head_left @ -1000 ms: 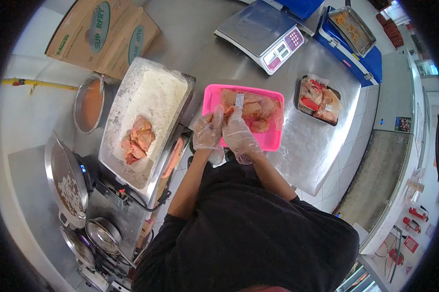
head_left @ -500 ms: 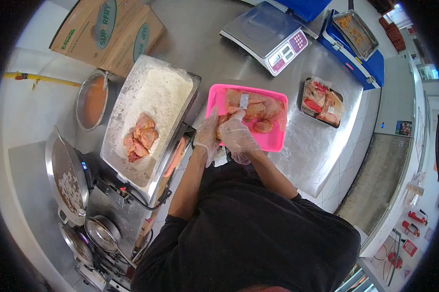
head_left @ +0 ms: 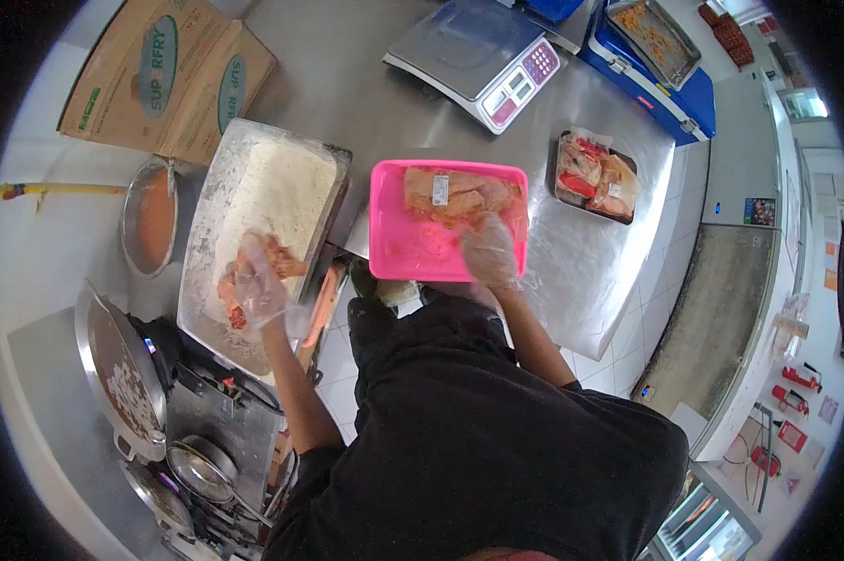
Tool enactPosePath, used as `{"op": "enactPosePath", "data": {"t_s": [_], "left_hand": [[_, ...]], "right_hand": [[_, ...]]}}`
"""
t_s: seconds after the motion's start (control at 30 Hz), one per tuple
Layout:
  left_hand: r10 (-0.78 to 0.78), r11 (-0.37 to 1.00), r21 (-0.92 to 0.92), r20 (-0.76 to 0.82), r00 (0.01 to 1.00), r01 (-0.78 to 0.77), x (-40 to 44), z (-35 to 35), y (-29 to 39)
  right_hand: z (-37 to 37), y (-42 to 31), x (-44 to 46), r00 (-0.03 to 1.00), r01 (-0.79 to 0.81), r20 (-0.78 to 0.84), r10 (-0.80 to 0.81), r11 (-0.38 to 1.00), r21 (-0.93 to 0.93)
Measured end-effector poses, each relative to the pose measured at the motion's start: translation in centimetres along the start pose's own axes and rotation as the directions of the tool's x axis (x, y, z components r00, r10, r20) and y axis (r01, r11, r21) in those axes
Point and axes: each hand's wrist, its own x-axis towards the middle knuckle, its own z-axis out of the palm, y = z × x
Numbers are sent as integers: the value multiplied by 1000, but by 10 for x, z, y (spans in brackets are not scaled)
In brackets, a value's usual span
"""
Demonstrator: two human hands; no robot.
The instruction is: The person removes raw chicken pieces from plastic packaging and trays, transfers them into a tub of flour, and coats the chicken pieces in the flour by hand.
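Observation:
My left hand (head_left: 261, 292), in a clear plastic glove, is over the raw chicken pieces (head_left: 228, 288) in the metal tray of white flour (head_left: 277, 173). Motion smears its fingers, so I cannot tell whether it grips a piece. On the right, my gloved right hand (head_left: 490, 254) is inside the right part of the pink tray (head_left: 381, 220), its fingers curled down. What lies under those fingers is hidden. Beside them in the pink tray lies a clear bag of chicken (head_left: 417, 192) with a white label.
A bowl of orange liquid (head_left: 153, 220) and a wok (head_left: 123, 374) stand left. SUPERFRY cardboard (head_left: 114, 75) stands behind the flour tray. A digital scale (head_left: 469, 56), a black tray of packed meat (head_left: 595, 178) and a blue cooler (head_left: 646, 89) occupy the steel table.
My left hand has moved left from the pink tray to the chicken in the flour tray. My right hand has stayed at the pink tray, now covering where a loose chicken piece lay.

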Motion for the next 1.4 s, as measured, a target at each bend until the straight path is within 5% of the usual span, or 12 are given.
{"op": "enactPosePath", "data": {"t_s": [0.1, 0.27, 0.37, 0.43, 0.5, 0.53, 0.7, 0.8, 0.87, 1.0, 1.1, 1.4], "left_hand": [[34, 961, -266, -137, 990, -69, 18, 6, -44], [416, 886, -130, -204, 886, -445, 7, 57, -41], [223, 584, -765, 472, 853, 271, -24, 114, -33], [111, 862, -433, 669, 735, 265, -59, 110, 27], [353, 873, -474, 778, 520, 118, -59, 190, 2], [150, 843, -380, 846, 512, 380, -83, 175, 35], [249, 709, -466, 868, 430, 529, -101, 164, 84], [276, 693, -571, 774, 569, 440, -78, 209, 59], [447, 643, -738, 579, 681, 205, -67, 227, 35], [152, 519, -612, 754, 639, 597, -75, 165, 66], [289, 556, -656, 729, 620, 511, -89, 147, 79], [212, 717, -694, 309, 927, 68, -101, 164, 79]], "right_hand": [[20, 41, 2, 976, -81, -213, 55, 990, -116], [45, 55, 11, 972, -112, -220, 82, 985, -130], [41, 63, 10, 993, -71, -108, 53, 983, -167], [38, 64, 8, 995, -80, 40, 86, 987, -142], [34, 58, 2, 995, -45, 88, 55, 993, -107], [33, 49, 0, 993, -16, 119, 27, 996, -89], [32, -7, -19, 938, 340, -94, -335, 939, 52], [-1, -42, -30, 826, 563, -103, -554, 805, 185], [-9, -44, -33, 961, 259, -71, -267, 780, 569], [-24, -60, -19, 969, -238, 210, 126, 691, 683], [-5, -64, -18, 926, -331, 376, 5, 490, 807], [38, -54, -30, 994, 48, -105, 8, 854, 518]]}}
